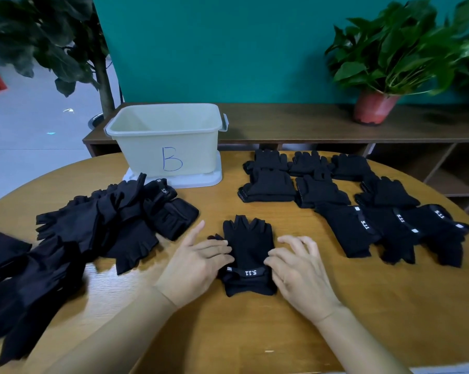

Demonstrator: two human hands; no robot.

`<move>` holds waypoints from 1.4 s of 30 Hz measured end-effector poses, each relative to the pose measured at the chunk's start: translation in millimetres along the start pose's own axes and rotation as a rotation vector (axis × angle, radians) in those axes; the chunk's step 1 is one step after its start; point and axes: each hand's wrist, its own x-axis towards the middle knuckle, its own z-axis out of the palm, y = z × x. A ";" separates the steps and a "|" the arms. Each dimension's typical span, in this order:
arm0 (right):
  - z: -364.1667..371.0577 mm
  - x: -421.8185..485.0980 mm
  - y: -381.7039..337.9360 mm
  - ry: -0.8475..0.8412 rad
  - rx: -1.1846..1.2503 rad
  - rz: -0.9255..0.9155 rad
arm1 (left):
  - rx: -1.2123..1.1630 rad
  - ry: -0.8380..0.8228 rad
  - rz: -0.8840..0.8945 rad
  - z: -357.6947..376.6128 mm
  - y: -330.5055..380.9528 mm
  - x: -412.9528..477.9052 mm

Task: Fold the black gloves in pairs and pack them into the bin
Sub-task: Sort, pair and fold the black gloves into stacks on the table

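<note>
A stacked pair of black fingerless gloves [248, 247] lies flat on the wooden table [295, 319] in front of me, its 5.11 wrist strap toward me. My left hand [198, 261] touches the pair's left edge with straight fingers. My right hand [298, 268] has its fingertips on the right edge near the strap, fingers bent. A loose heap of black gloves [98, 222] spreads over the left side. Folded glove pairs [336, 190] lie in rows at the right. The pale bin [171, 155] marked B stands at the back, empty as far as I can see.
The bin sits on its white lid [201, 180]. Behind the table runs a dark wooden shelf unit [309, 125] with a potted plant [384, 71] at the right. A tall leafy plant [66, 49] stands at the back left beside a teal wall.
</note>
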 end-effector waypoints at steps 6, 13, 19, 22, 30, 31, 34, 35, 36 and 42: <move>-1.1 -2.2 0.8 0.102 -0.014 0.041 | 0.087 0.046 0.054 4.3 6.1 -9.0; 4.0 -7.8 1.0 0.142 -0.016 0.133 | 0.002 -0.026 -0.095 4.0 20.4 -11.6; 4.1 -9.5 -0.8 0.078 0.018 0.190 | 0.038 -0.090 -0.145 9.0 27.0 -12.6; 4.1 -10.1 0.1 0.056 0.026 0.198 | 0.049 -0.105 -0.126 6.4 27.0 -11.5; -17.0 8.8 6.4 0.035 0.071 0.234 | -0.345 -0.117 -0.267 -15.6 14.4 4.1; -19.4 18.0 3.5 0.016 0.094 0.224 | -0.388 -0.096 -0.325 -15.0 12.0 11.5; -15.8 43.2 -6.9 -0.176 0.204 0.151 | -0.461 -0.117 -0.378 -5.7 17.9 33.3; -12.3 47.6 -8.0 -0.234 0.236 0.123 | -0.506 -0.130 -0.378 -3.2 23.5 37.9; -8.0 49.8 -6.5 -0.264 0.254 0.106 | -0.524 -0.136 -0.361 -1.1 28.1 40.3; -2.2 36.4 11.9 -0.218 0.347 0.192 | -0.280 -0.196 -0.209 9.1 21.9 13.7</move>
